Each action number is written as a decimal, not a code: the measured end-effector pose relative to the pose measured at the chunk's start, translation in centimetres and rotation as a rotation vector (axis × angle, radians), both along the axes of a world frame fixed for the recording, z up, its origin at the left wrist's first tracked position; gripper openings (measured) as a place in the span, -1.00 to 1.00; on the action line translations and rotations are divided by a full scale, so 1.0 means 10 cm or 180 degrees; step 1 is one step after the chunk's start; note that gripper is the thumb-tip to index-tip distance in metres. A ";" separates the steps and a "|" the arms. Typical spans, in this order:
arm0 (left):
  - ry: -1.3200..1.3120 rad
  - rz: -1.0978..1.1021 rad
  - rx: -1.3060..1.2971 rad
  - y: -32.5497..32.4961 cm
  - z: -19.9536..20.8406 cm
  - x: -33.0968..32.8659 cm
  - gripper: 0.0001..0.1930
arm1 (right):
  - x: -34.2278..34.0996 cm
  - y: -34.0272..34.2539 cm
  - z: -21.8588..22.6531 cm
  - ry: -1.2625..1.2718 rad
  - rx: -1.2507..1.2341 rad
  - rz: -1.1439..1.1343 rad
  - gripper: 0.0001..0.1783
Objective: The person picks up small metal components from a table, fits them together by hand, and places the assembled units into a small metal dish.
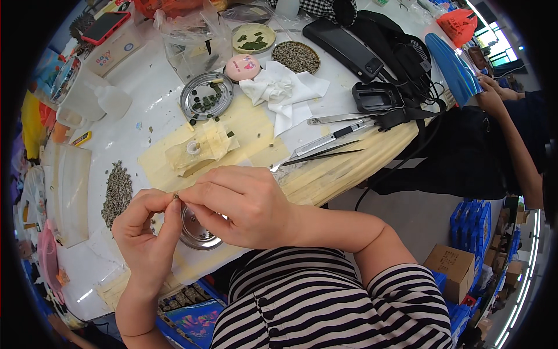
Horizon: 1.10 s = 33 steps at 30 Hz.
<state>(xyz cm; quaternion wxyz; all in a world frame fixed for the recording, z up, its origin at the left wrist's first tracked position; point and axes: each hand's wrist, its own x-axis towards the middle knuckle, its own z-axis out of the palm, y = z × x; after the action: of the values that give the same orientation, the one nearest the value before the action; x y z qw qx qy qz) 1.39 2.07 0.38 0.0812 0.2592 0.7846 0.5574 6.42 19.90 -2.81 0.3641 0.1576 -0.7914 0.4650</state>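
Observation:
My left hand (145, 230) and my right hand (247, 203) meet fingertip to fingertip above the table's near edge. Both pinch a tiny brownish metallic piece (176, 197), too small to name. Partly hidden beneath them is a round metal dish (200, 239) with a few small bits in it. Left of my hands lies a heap of small grey-brown pieces (118, 195). Beyond my fingers, a tape-covered block (197, 152) carries a small whitish ring-shaped thing. Farther back, a round metal tin (206, 96) holds dark green pieces.
Crumpled white cloth (285, 87), a pink round case (242, 67) and a tin of small pieces (296, 57) stand farther back. A utility knife (334, 136) and tweezers (325, 152) lie at right. Another person's hand (494, 96) is beyond the table's right edge.

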 end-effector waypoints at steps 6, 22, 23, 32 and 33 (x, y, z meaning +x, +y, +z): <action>-0.0102 0.0068 0.0015 0.01 0.01 0.01 -0.95 | 0.01 0.01 0.01 -0.0004 -0.0002 -0.0025 -0.79; 0.0031 -0.0079 0.0060 0.00 -0.04 -0.01 -0.97 | 0.00 0.01 0.01 0.0017 -0.0082 0.0026 -0.81; -0.0056 -0.0044 0.0064 0.00 -0.03 -0.01 -0.97 | 0.00 0.01 0.01 0.0017 -0.0087 0.0023 -0.81; -0.0178 0.0006 0.0052 0.01 -0.02 0.00 -0.96 | 0.01 0.03 0.01 -0.0017 -0.0083 0.0013 -0.81; -0.0107 -0.0041 0.0048 0.01 -0.03 0.00 -0.97 | 0.00 0.03 0.01 -0.0008 -0.0087 0.0013 -0.81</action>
<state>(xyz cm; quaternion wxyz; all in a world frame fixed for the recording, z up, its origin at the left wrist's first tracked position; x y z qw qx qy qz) 1.35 2.13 0.11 0.0961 0.2555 0.7772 0.5670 6.45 20.18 -2.71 0.3643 0.1537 -0.7851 0.4767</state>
